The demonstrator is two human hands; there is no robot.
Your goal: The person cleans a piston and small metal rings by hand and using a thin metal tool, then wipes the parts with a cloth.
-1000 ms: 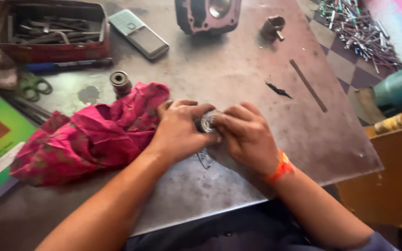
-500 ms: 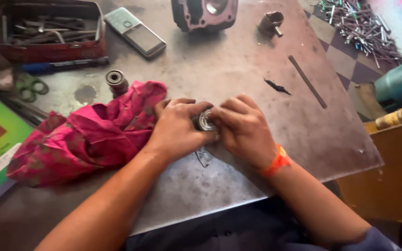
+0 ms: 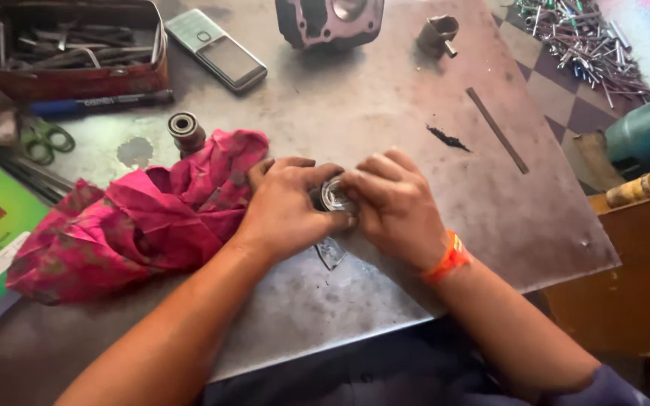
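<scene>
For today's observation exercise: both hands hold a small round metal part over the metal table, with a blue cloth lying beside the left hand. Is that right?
Not quite. The head view shows the cloth is pink, not blue. Otherwise correct: left hand and right hand hold the round metal part over the table.

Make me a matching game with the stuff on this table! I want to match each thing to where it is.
Things:
1. pink cloth
2. phone
3. small round metal part
4. scissors

Places:
A. between the fingers of the left hand and the right hand
B. at the far side of the metal table, right of the red tool tray
C. near the table's left edge, with green handles
D. bunched up just left of the left hand

Right pairs: 1-D, 2-B, 3-A, 4-C
</scene>
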